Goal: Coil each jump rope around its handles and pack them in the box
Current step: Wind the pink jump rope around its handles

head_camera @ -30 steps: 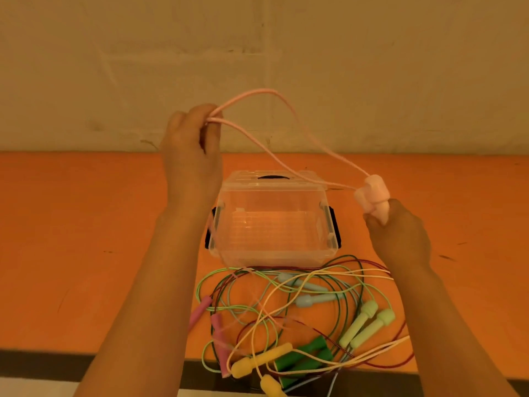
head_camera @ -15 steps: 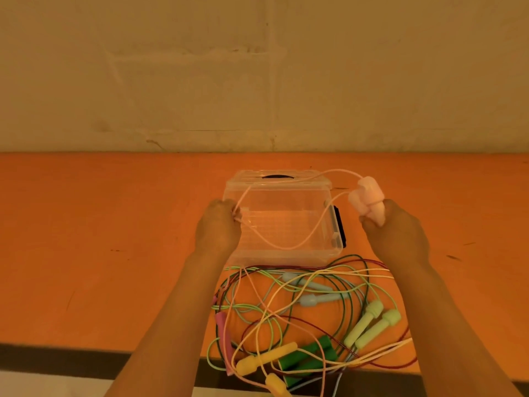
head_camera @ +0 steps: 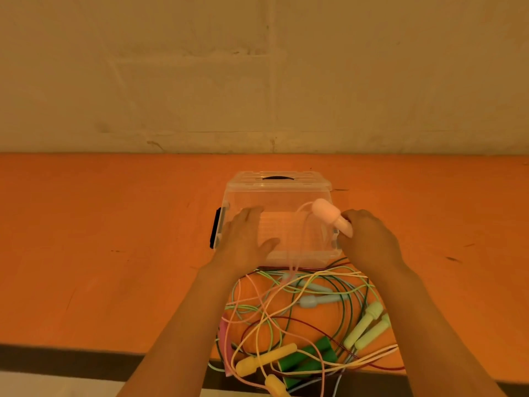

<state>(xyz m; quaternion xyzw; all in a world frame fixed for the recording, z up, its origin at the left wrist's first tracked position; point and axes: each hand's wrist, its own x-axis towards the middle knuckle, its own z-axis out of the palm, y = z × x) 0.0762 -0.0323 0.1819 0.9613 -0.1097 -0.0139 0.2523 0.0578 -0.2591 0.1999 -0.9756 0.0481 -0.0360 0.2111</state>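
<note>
An orange tabletop [head_camera: 100,239] meets a beige wall [head_camera: 257,67]. The left hand [head_camera: 246,242] lies flat, fingers straight, on the clear box [head_camera: 286,190]; the right hand [head_camera: 369,239] grasps pink handles [head_camera: 329,214] above it. Other jump ropes [head_camera: 300,319] lie tangled nearer.

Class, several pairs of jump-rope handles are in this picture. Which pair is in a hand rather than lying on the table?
The pale pink handles, gripped by the right hand over the clear box. The yellow, dark green, light green and light blue pairs all lie on the table.
</note>
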